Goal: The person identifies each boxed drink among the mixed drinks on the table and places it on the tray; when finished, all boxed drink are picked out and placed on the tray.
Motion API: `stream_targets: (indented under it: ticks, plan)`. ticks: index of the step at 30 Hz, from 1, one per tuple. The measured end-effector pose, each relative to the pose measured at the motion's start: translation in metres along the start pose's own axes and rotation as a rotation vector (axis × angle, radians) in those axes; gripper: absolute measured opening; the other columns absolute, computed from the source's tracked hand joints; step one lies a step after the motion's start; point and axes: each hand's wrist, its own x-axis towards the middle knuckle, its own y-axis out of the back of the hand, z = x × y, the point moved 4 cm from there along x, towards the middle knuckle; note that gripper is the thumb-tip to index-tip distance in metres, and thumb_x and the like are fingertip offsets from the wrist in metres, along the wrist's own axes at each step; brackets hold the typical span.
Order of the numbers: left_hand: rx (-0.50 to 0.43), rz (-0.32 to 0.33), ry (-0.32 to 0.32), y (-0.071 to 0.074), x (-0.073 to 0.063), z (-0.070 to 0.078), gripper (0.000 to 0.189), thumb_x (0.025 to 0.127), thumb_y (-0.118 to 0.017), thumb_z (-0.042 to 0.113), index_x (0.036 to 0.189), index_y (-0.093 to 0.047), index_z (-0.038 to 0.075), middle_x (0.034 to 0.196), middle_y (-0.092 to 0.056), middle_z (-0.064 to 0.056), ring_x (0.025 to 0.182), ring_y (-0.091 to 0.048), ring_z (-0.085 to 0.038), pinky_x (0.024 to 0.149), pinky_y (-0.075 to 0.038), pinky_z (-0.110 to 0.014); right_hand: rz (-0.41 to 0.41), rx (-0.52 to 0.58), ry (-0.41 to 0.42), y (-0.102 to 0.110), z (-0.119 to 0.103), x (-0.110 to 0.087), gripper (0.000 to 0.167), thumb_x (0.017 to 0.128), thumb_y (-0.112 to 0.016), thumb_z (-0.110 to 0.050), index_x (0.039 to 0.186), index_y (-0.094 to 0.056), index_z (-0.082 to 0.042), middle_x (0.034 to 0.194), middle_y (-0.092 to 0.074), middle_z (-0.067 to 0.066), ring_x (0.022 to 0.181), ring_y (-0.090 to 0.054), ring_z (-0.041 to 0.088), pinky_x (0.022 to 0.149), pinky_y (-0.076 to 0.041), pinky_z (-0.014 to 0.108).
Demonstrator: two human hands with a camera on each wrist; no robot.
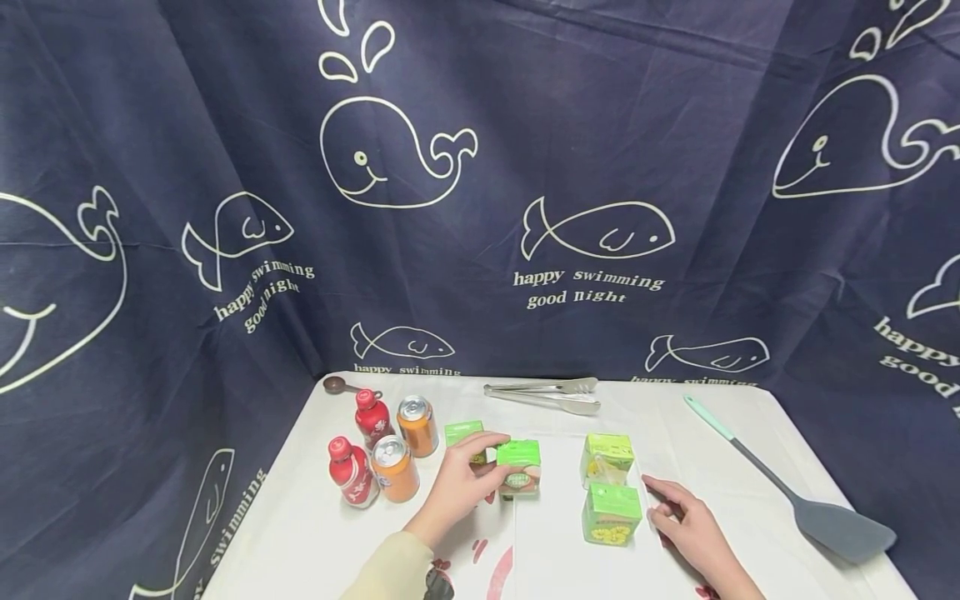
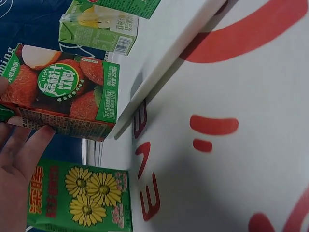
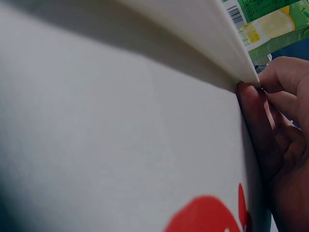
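Note:
My left hand (image 1: 467, 475) grips a litchi juice carton (image 1: 519, 468), thumb on one side and fingers on the other. In the left wrist view, the carton's base is right at the edge of a raised white board (image 2: 169, 53). Beyond that hand is a green chrysanthemum drink carton (image 1: 463, 431), partly hidden by the fingers. On the board stand a yellow-green fruit drink carton (image 1: 609, 450) and, nearer me, another green flower-printed carton (image 1: 612, 514). My right hand (image 1: 690, 525) pinches the board's right edge, with a finger beneath it in the right wrist view.
Two red bottles (image 1: 352, 473) and two orange cans (image 1: 396, 471) stand at the left. A brown spoon (image 1: 335, 384) lies at the back left corner, metal tongs (image 1: 543, 395) at the back. A grey spatula (image 1: 832, 525) lies at the right. Dark curtains (image 1: 495, 167) surround the table.

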Motion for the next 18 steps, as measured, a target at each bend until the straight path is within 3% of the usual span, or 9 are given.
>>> stream_targets:
  ticks: [6,9,18]
  plan:
    - [0.000,0.012,-0.036,-0.012,0.010,-0.003,0.038,0.091,-0.083,0.013,0.127,-0.073,0.007,0.125,-0.069,-0.001,0.117,-0.066,-0.020,0.087,-0.061,-0.027,-0.003,-0.004,0.005,0.001,0.000,0.000,0.057,0.092,-0.071,-0.005,0.146,-0.056,0.001,0.143,-0.057,0.020,0.107,-0.053,0.022,0.092,-0.044,0.004]
    - [0.005,0.018,-0.041,-0.019,0.014,-0.004,0.037,0.090,-0.084,0.013,0.126,-0.073,0.010,0.124,-0.070,0.001,0.117,-0.066,-0.018,0.087,-0.061,-0.027,-0.004,-0.010,0.004,0.001,0.000,0.000,0.057,0.092,-0.071,-0.006,0.146,-0.056,0.001,0.144,-0.057,0.021,0.107,-0.053,0.022,0.093,-0.043,0.003]
    - [-0.033,0.021,-0.041,-0.033,0.024,-0.005,0.037,0.089,-0.083,0.008,0.124,-0.074,0.010,0.123,-0.070,0.000,0.117,-0.066,-0.019,0.087,-0.063,-0.035,0.002,0.002,0.005,0.000,0.000,0.000,0.056,0.091,-0.071,-0.004,0.146,-0.056,0.002,0.139,-0.058,0.019,0.101,-0.055,0.018,0.084,-0.052,0.018]
